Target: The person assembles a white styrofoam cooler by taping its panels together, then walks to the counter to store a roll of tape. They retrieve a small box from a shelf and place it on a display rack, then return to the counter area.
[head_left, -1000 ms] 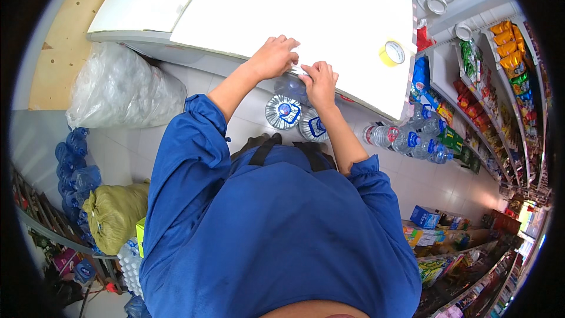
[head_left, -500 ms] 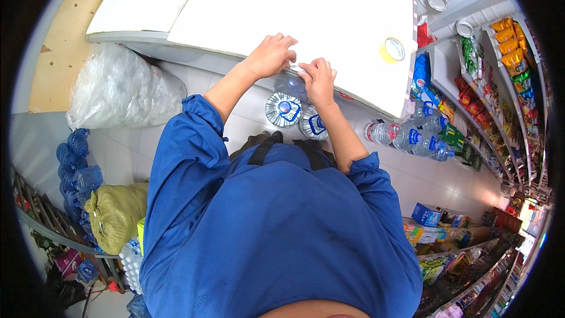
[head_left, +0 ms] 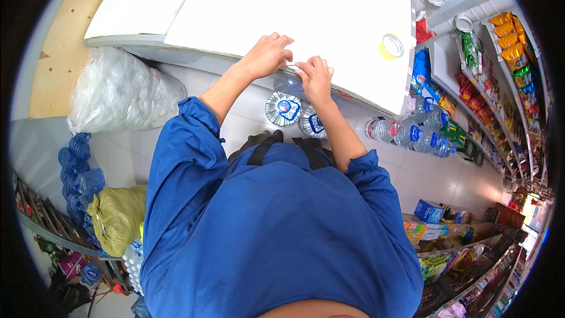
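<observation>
Both hands are at the front edge of a white tabletop (head_left: 282,6). My left hand (head_left: 269,56) has its fingers curled together at the edge. Close to its right, my right hand (head_left: 316,78) is closed, thumb and fingers pinched. Between the fingertips shows a small whitish piece, too small to name, which both hands seem to grip. Farther right on the tabletop lies a roll of yellow tape (head_left: 391,47). Below the hands, under the table's edge, large clear water bottles (head_left: 283,109) with blue handles stand on the floor.
A big clear bag of plastic (head_left: 123,91) sits at the left by a wooden board (head_left: 62,53). Nearer are blue bottles (head_left: 75,165) and a yellow-green sack (head_left: 119,218). On the right stand several water bottles (head_left: 406,135) and shelves with snack packets (head_left: 512,47).
Hardly anything differs. Both hands stay at the table edge with small finger movements, and the view has shifted slightly.
</observation>
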Available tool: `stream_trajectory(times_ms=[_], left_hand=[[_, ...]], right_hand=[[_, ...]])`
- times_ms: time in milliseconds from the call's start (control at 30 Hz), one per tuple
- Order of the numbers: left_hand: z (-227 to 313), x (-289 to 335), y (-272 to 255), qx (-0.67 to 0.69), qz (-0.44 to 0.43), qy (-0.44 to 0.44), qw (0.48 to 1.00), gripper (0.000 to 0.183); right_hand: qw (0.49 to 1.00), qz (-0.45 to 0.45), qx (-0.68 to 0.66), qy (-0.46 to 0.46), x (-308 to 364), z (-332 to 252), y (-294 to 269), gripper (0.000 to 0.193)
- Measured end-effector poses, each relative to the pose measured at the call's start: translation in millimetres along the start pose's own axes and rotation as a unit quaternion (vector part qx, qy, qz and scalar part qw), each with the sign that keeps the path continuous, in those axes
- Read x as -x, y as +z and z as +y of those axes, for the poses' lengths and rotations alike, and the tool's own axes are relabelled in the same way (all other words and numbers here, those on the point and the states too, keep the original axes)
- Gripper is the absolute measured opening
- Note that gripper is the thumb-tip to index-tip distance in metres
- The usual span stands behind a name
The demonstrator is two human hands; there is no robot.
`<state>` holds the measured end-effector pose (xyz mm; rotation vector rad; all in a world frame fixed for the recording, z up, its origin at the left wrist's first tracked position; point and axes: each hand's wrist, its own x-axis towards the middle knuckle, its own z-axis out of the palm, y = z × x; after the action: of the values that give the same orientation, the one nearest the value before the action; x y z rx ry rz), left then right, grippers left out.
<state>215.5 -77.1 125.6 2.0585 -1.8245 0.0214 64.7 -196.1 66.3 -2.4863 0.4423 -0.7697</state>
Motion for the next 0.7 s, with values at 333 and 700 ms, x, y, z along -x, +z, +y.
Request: stream_trajectory(times_ms=[333,700], left_hand=[[-0.1,-0.1,-1.1,-0.006,-0.011,-0.001,1.000,0.016],[6.1,4.5,-2.3,-0.037,-0.009,-0.014,0.999,0.065]], right_hand=[[1.000,-0.014,-0.004,0.010,-0.9,-0.6,-1.9,0.016],[0.992,0.045,0.057,0.107,-1.0,24.3,-25.6,0.028]])
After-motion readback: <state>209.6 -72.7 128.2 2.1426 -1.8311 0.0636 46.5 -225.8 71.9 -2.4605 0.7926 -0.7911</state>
